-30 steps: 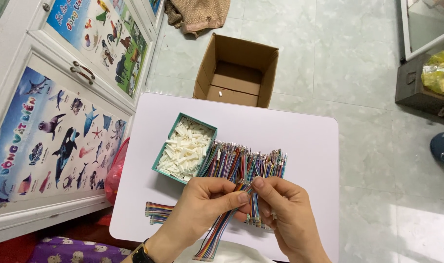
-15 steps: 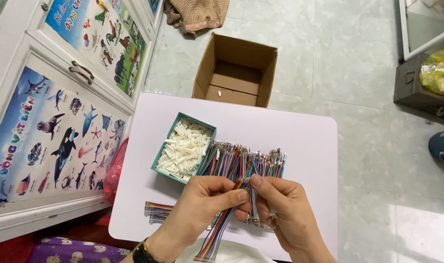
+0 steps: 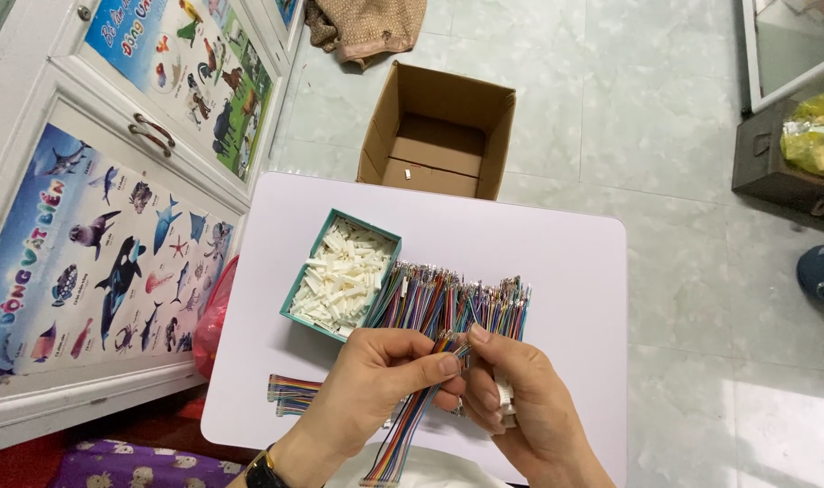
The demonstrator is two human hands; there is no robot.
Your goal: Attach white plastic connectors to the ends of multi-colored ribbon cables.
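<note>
Pale tiled floor (image 3: pixel 665 136); poster-covered white cabinet (image 3: pixel 87 181); open cardboard box (image 3: pixel 439 136).

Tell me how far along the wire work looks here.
Done: one short strip of rainbow wires lies apart at the white table's near left edge. In hand: the left hand and right hand pinch a multicoloured ribbon of wires; the right also holds a white piece. Left: a large pile of coloured wires and a teal tray of white plastic connectors.
</note>
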